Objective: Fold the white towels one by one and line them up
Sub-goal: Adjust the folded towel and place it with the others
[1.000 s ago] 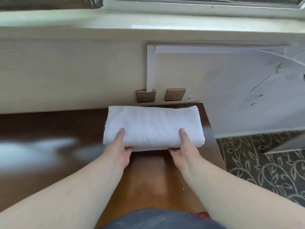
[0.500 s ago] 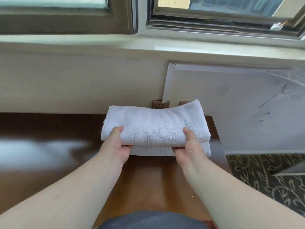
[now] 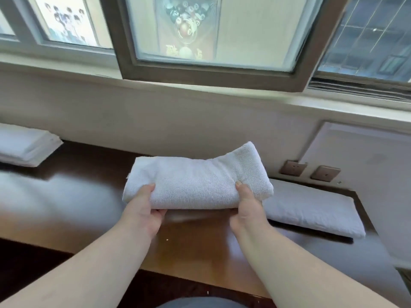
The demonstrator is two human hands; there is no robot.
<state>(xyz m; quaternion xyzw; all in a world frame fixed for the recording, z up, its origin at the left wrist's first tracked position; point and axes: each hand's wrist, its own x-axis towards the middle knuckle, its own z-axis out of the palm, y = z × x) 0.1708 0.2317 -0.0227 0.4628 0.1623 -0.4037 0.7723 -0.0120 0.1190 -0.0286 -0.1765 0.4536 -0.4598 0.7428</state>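
Folded white towel [image 3: 195, 185], thick and oblong, held up off the brown table [image 3: 195, 245], right end raised and bent upward, left end lower. Gripped at both ends along the near edge: left hand [image 3: 144, 212] with thumb on top of the cloth and fingers curled underneath; right hand [image 3: 246, 210] likewise, thumb pressed into the terry on top, fingers tucked below. Bare forearms reaching in from the bottom of the view.

Just right of the held towel, a second folded towel [image 3: 311, 210] lying flat on the table near its right end, close to the wall. Well apart at the far left, a stack of folded white towels [image 3: 24, 145] resting at the table's back edge, partly cut off by the frame.

On the wall right of the held towel, two bronze-coloured socket plates [image 3: 310, 171] side by side, beneath a pale panel [image 3: 360, 156]. Above, a cream window sill [image 3: 200, 92] and a dark-framed window [image 3: 213, 70]. Through the glass, a poster of numbered billiard balls [image 3: 184, 25], digits such as 3 and 7 faintly legible, large gold characters below too blurred to read; further left, a picture of a group of figures [image 3: 64, 18], no readable text.
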